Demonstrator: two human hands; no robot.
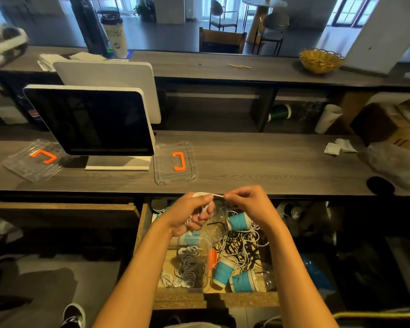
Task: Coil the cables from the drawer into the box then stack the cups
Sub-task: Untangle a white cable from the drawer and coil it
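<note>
Above the open wooden drawer (143,223), my left hand (189,213) grips a partly wound white cable (205,207), its loops wrapped round the fingers. My right hand (246,202) pinches the free end of that cable just right of the left hand. Below, a clear plastic box (205,261) in the drawer holds several coiled white cables (187,266). A tangle of black and white cables (242,249) fills the drawer's right half. Blue paper cups lie on their sides among them: one at the back (238,221), two at the front (223,272) (243,281).
Two clear lids with orange handles (175,162) (33,159) lie on the counter either side of a monitor (92,121). Crumpled tissues (339,146) and a plastic bag (393,162) sit at the right. A wicker basket (321,60) stands on the upper shelf.
</note>
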